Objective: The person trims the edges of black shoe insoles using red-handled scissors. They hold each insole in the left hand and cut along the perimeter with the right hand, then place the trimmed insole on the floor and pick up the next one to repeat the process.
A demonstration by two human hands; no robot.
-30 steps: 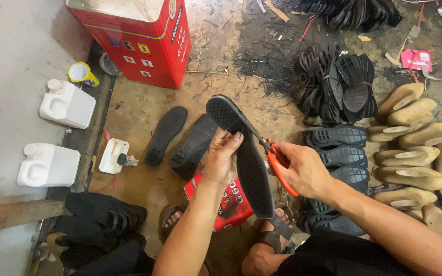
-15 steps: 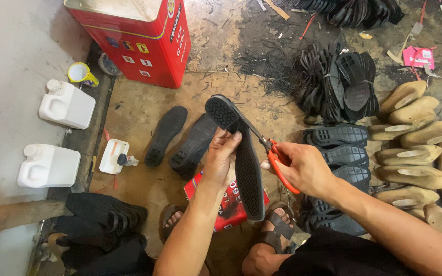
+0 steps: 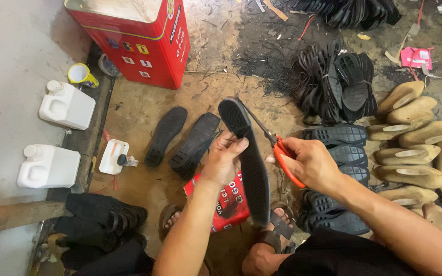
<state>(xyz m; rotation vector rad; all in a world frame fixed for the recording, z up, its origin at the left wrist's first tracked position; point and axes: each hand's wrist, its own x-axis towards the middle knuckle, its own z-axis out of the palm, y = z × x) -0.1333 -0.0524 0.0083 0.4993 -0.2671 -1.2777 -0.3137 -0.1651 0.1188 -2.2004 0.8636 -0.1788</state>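
Observation:
My left hand (image 3: 224, 157) grips a long black rubber shoe sole (image 3: 251, 174) near its toe end, holding it tilted with the tread facing up. My right hand (image 3: 310, 163) holds orange-handled scissors (image 3: 281, 152) whose blades lie along the sole's right edge near the toe. Both hands hover above a red flat package (image 3: 227, 202) and my sandalled feet (image 3: 274, 232).
Two black soles (image 3: 166, 134) (image 3: 196, 141) lie on the floor to the left. A red tin (image 3: 134, 38) stands at the back, two white jugs (image 3: 66, 105) (image 3: 48, 166) at the left. Stacked black soles (image 3: 338, 84) (image 3: 338, 153) and tan wooden lasts (image 3: 410, 138) fill the right.
The sole and both hands have shifted slightly; the scissors have worked a little along the sole's edge toward the toe.

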